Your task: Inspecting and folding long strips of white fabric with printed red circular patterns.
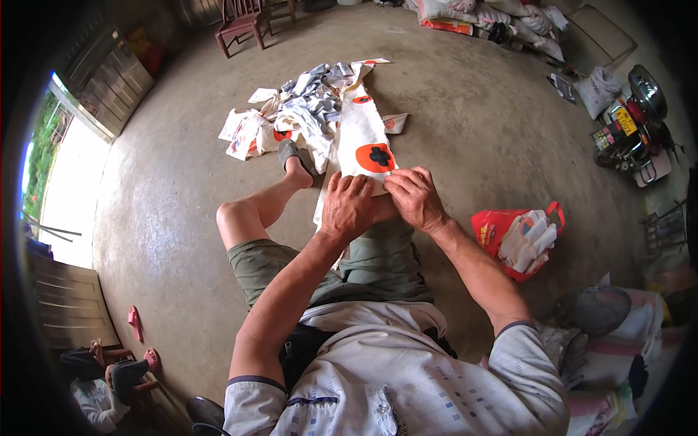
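Observation:
A long strip of white cloth [357,128] printed with orange-red circles and dark cross-like shapes stretches from my lap to the floor ahead. My right hand [415,197] pinches its near right edge above my right knee. Beside it, my left hand [348,204] lies knuckles up with fingers curled onto the same strip's near end; its fingertips are hidden. The strip's far part rests against a heap of grey and white cloth pieces [313,101] on the floor. A printed white cloth piece [245,133] spreads at the heap's left, near my slippered foot.
On the right, a red bag [488,223] holds several white cloth rolls [526,245]. A motorcycle [632,131] and stacked sacks [491,13] stand farther off. A wooden chair [240,27] is at the back. Another person [103,392] sits at lower left, near a pink slipper [134,322].

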Motion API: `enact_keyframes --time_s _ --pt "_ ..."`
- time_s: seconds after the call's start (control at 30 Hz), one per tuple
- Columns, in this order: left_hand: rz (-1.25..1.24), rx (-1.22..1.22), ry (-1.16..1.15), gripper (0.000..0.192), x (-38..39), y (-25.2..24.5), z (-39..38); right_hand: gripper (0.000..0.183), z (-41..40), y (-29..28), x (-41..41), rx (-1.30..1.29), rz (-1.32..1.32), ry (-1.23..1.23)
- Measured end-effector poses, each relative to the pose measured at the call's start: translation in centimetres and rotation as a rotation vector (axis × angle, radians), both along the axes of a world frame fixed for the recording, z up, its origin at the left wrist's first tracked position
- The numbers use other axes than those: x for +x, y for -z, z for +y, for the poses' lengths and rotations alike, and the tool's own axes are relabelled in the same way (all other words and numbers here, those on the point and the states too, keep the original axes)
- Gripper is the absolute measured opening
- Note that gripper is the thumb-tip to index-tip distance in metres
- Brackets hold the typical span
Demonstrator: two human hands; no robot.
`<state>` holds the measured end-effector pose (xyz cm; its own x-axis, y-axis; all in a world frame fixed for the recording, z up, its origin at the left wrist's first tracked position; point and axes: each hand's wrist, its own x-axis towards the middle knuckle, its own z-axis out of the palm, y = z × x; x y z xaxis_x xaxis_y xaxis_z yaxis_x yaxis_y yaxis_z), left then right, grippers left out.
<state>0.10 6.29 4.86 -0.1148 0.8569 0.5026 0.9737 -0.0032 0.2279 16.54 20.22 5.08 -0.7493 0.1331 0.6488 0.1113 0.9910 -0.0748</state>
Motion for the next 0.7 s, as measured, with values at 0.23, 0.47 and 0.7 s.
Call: enact_keyframes --time_s 0.23,0.47,0.7 --pt "0.009 0.063 0.060 0.033 0.1 0.5 -1.3 0.018 -0.9 -0.6 1.3 -0.024 -0.013 -0.032" --pt "-0.028 0.069 0.054 0.030 0.3 0.7 -2.3 0.024 -1.1 -0.9 1.5 -0.033 -0.024 -0.045" --pt "-0.128 0.128 0.028 0.027 -0.3 1.2 -2.6 0.024 -0.4 -0.8 1.3 -0.091 -0.056 -0.068"
